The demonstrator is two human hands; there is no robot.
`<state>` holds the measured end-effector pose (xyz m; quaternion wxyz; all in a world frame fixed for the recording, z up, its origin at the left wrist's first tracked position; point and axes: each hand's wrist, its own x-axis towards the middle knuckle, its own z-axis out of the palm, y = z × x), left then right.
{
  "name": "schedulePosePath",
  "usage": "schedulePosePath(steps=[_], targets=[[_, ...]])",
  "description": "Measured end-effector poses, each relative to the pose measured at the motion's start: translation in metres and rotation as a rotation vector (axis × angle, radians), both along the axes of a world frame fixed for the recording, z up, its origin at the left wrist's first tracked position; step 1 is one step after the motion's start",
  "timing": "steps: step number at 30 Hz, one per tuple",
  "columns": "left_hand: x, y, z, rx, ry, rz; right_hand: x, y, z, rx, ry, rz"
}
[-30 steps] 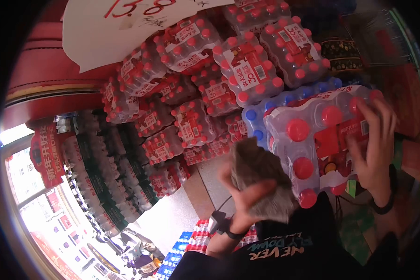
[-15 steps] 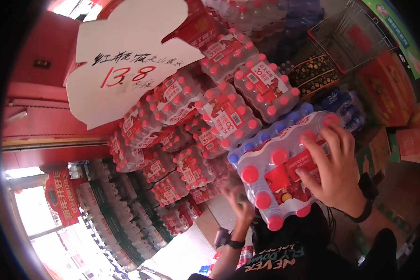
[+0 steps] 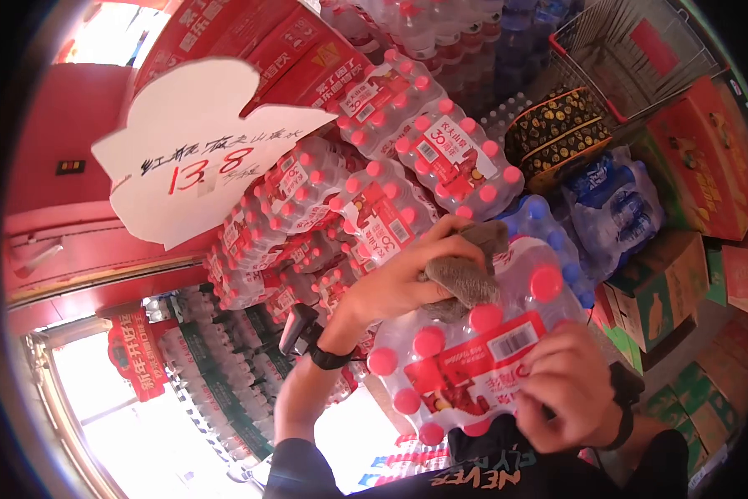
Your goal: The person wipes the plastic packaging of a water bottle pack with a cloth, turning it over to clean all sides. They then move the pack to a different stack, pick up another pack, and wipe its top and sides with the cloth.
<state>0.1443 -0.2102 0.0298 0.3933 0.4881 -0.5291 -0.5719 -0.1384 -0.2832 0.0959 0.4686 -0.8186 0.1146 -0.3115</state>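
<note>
A shrink-wrapped pack of water bottles [image 3: 440, 366] with red caps and a red label is tilted in front of my chest. My left hand [image 3: 407, 274] is closed around a grey-brown cloth [image 3: 465, 279], which rests against the pack's upper side among the caps. At the pack's right side, my right hand [image 3: 565, 387] has its fingers curled against the wrap and covers part of the label. Exactly where those fingertips grip is hidden.
Stacked red-capped packs [image 3: 382, 212] stand ahead, with a white price sign [image 3: 199, 150] at left. Blue-capped bottles [image 3: 548, 241] and a blue-wrapped pack [image 3: 611, 208] sit at right. Behind are a black patterned box [image 3: 557, 137] and a wire basket [image 3: 631, 58].
My left hand has come up from below, bringing the cloth onto the pack. My right hand has moved down along its right side. The pack has turned and shifted down and left in view.
</note>
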Motion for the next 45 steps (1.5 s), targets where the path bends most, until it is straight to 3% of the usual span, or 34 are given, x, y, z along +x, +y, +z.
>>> schedulePosePath(steps=[4, 7, 9, 11, 13, 16, 20, 21, 27, 30, 31, 33, 35, 41, 44, 45], targets=[[0.002, 0.000, -0.062, 0.152, -0.297, 0.000, 0.004, -0.002, -0.001, -0.052, 0.136, 0.062], [0.012, -0.014, -0.076, 0.199, -0.183, -0.050, 0.009, -0.005, -0.001, -0.092, 0.179, 0.062], [0.013, -0.024, -0.046, 0.230, 0.100, -0.006, 0.007, -0.006, -0.002, -0.125, 0.217, 0.094], [0.003, -0.040, -0.012, 0.133, 0.182, -0.041, 0.006, -0.005, 0.000, -0.183, 0.267, 0.114], [-0.009, -0.060, -0.006, -0.101, 0.044, -0.170, 0.006, -0.007, 0.002, -0.218, 0.303, 0.149], [-0.014, -0.056, -0.039, 0.012, 0.036, -0.104, 0.006, -0.012, 0.005, -0.240, 0.335, 0.183], [-0.008, -0.049, -0.103, 0.165, -0.161, -0.123, 0.007, -0.013, 0.005, -0.297, 0.344, 0.201], [-0.007, -0.053, -0.090, 0.189, -0.198, -0.129, 0.008, -0.015, 0.004, -0.313, 0.345, 0.204], [-0.013, -0.076, -0.012, -0.211, 0.089, -0.140, 0.010, -0.011, 0.004, -0.362, 0.372, 0.210], [-0.032, -0.067, -0.055, -0.054, 0.085, -0.044, 0.008, -0.010, 0.006, -0.390, 0.410, 0.227], [-0.029, -0.063, -0.067, 0.100, -0.016, -0.035, 0.009, -0.009, 0.006, -0.394, 0.413, 0.206], [-0.020, -0.047, -0.103, 0.110, -0.156, -0.036, 0.009, -0.005, 0.006, -0.385, 0.418, 0.179], [-0.003, -0.043, -0.104, 0.100, -0.161, -0.019, 0.011, -0.005, 0.005, -0.386, 0.412, 0.165], [0.032, 0.011, -0.016, -0.027, 0.119, 0.030, 0.014, -0.009, 0.003, -0.407, 0.409, 0.208], [0.018, 0.040, -0.028, 0.068, 0.119, 0.042, 0.013, -0.005, 0.004, -0.402, 0.433, 0.216], [0.019, 0.042, -0.036, 0.169, -0.066, 0.054, 0.013, -0.004, 0.005, -0.402, 0.439, 0.220]])
